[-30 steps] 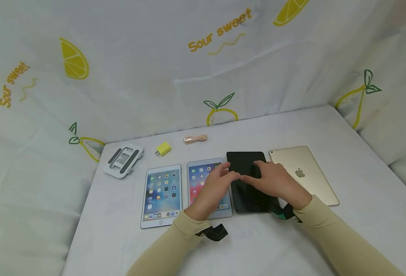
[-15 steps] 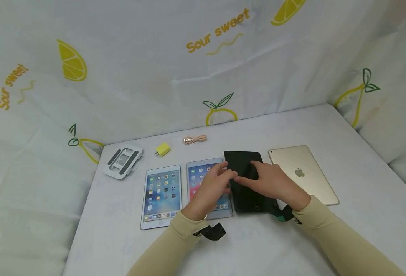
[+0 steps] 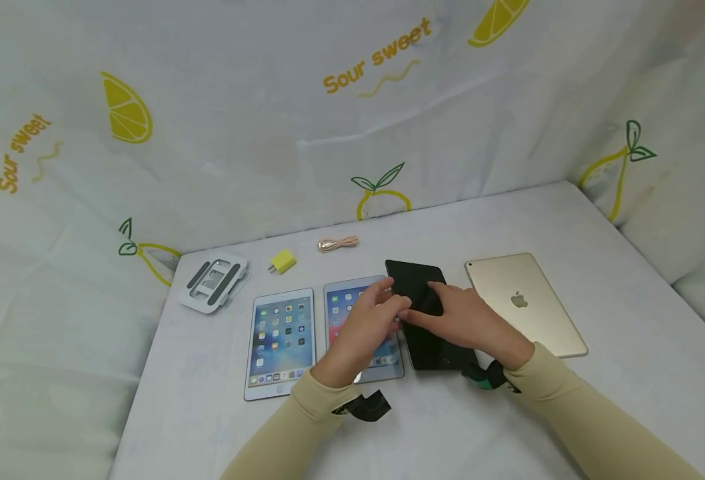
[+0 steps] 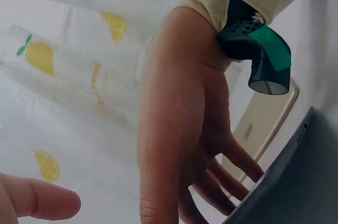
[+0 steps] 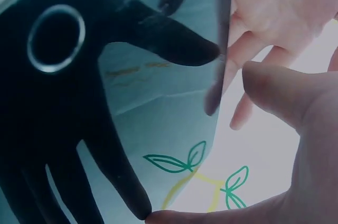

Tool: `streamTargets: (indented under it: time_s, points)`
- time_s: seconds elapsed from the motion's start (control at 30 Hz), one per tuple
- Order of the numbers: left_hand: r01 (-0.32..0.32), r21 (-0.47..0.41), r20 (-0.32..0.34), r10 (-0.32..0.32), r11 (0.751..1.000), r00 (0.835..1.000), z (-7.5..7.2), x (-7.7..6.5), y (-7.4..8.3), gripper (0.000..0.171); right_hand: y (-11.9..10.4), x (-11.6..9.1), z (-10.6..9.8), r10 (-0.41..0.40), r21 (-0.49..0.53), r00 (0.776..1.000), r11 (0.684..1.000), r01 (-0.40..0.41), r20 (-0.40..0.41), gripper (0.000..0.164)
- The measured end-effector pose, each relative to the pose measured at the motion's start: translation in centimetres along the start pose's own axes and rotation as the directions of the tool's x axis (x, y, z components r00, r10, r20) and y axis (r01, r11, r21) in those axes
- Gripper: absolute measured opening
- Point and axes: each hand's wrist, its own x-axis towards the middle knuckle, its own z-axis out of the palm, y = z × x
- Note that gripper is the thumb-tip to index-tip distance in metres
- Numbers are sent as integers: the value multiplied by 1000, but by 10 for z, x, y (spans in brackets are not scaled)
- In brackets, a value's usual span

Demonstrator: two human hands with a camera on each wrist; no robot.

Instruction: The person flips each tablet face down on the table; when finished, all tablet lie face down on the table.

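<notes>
A black tablet [image 3: 421,287] lies at the centre, its left edge tilted up from the table. My left hand [image 3: 361,333] is at this raised edge, thumb above the tablet, over a lit white tablet [image 3: 343,303]. Its lower fingers are partly hidden. My right hand [image 3: 469,317] spreads over the black screen. In the right wrist view, its index fingertip [image 5: 153,216] meets its own reflection on the dark glass, while its thumb stays just off the edge. The thumbs come close together. Extended fingers of my right hand show by the tablet's edge in the left wrist view.
A gold tablet [image 3: 526,303] lies face down at the right. Another lit white tablet [image 3: 280,343] lies at the left. Farther back are a grey folding stand [image 3: 214,283], a yellow charger plug [image 3: 282,261] and a coiled pinkish cable [image 3: 338,244]. A printed cloth [image 3: 256,147] hangs behind.
The black tablet has shifted slightly left and tilted, its left edge rising and the screen turning toward the right. Both hands have drifted a little to the left with it.
</notes>
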Motion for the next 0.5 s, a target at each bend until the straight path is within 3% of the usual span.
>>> streamTargets:
  time_s: [0.5]
  points:
    - [-38,-38,-11,38,999,999,-3,-4,6,68,-2,-1,-1,-16,80,1000,997,14,25,109]
